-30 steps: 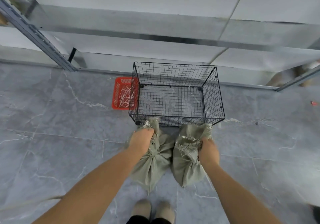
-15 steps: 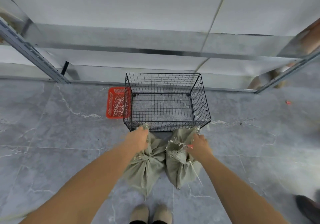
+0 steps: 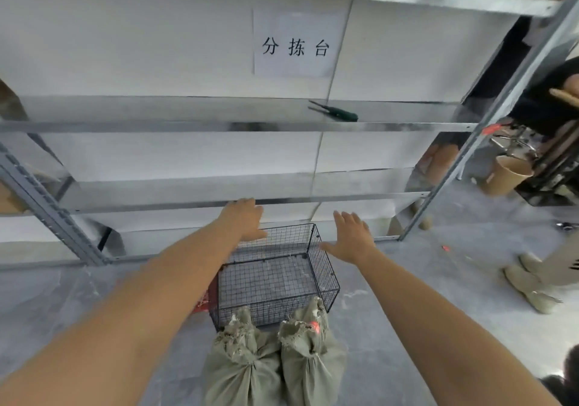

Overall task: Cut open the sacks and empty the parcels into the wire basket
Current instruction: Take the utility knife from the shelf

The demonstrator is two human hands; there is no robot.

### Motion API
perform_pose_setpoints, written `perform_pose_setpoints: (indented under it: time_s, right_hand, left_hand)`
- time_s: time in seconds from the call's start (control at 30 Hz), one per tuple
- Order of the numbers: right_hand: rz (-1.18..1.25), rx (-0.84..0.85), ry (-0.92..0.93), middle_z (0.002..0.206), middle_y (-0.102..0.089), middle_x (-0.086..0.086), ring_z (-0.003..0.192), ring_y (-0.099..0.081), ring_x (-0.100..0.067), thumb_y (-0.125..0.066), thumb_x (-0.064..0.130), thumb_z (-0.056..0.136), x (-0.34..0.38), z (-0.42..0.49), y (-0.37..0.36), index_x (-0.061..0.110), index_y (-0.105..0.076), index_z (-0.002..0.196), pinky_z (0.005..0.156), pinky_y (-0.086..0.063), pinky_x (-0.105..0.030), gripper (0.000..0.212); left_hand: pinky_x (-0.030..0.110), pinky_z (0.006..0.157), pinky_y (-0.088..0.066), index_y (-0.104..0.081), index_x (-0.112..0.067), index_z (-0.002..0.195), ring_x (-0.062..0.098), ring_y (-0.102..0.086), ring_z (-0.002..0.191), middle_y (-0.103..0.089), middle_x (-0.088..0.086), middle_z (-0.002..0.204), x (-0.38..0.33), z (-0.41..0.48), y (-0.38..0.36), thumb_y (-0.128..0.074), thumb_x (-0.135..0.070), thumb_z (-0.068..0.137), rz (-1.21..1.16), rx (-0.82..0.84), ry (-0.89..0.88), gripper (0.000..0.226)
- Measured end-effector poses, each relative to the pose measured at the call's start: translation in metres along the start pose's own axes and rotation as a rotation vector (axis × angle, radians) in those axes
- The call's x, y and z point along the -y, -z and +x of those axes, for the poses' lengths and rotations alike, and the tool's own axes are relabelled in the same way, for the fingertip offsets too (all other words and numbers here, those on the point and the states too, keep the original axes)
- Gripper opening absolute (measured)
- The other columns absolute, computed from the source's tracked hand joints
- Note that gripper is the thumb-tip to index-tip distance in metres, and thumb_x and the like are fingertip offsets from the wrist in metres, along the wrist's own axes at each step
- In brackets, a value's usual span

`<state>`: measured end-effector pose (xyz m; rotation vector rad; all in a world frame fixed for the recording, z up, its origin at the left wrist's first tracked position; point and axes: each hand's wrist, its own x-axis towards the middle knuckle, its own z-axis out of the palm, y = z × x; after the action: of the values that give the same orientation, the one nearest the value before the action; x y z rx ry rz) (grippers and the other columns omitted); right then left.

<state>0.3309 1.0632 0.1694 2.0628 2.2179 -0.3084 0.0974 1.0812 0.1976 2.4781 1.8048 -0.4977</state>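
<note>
Two tied grey-green sacks stand side by side on the floor, the left sack (image 3: pixel 238 371) and the right sack (image 3: pixel 310 361), against the near wall of an empty black wire basket (image 3: pixel 324 275). My left hand (image 3: pixel 244 219) and my right hand (image 3: pixel 352 236) are both raised above the basket with fingers spread, holding nothing. Green-handled cutters (image 3: pixel 335 111) lie on a metal shelf (image 3: pixel 188 126) well above and beyond my hands.
A red plastic crate (image 3: pixel 203 302) peeks out left of the basket, mostly hidden by my left arm. A paper sign (image 3: pixel 296 43) hangs on the white wall. Another person's legs and shoes (image 3: pixel 532 283) stand at the right, near a brown paper cup (image 3: pixel 504 175).
Both hands let go of the sack necks and rose above the basket with fingers spread. My view tilted up, bringing the shelves, sign and cutters into sight.
</note>
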Motion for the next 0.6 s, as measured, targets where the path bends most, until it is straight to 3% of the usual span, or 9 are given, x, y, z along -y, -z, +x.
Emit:
perform_pose_setpoints:
  time_s: [0.17,0.37,0.6]
  right_hand:
    - [-0.007,-0.112,0.014,0.155,-0.018,-0.009,0.144,-0.01,-0.029,-0.048,0.056,0.087,-0.01,-0.026,0.064,0.006,-0.013,0.147,0.118,-0.015,-0.045,0.085]
    - [-0.018,-0.125,0.02,0.157,-0.011,-0.008,0.146,-0.005,-0.028,-0.047,0.059,0.086,-0.037,-0.036,0.092,0.006,-0.006,0.148,0.118,-0.011,-0.045,0.091]
    - [-0.159,-0.156,0.103,0.156,-0.014,-0.009,0.145,-0.007,-0.031,-0.05,0.06,0.084,-0.122,-0.015,0.116,0.007,-0.008,0.148,0.118,-0.011,-0.047,0.093]
  left_hand:
    - [0.043,0.106,-0.031,-0.029,-0.009,0.141,0.03,-0.031,0.135,-0.029,0.014,0.148,-0.006,-0.024,0.068,-0.037,-0.052,0.093,0.081,-0.102,0.055,0.066]
    - [0.04,0.104,-0.034,-0.03,-0.004,0.139,0.028,-0.035,0.131,-0.035,0.014,0.143,-0.063,-0.032,0.079,-0.036,-0.049,0.094,0.126,-0.083,0.021,0.063]
    - [0.041,0.105,-0.033,-0.03,-0.007,0.14,0.028,-0.034,0.133,-0.033,0.013,0.146,-0.136,0.017,0.118,-0.037,-0.049,0.094,0.058,-0.154,0.046,0.062]
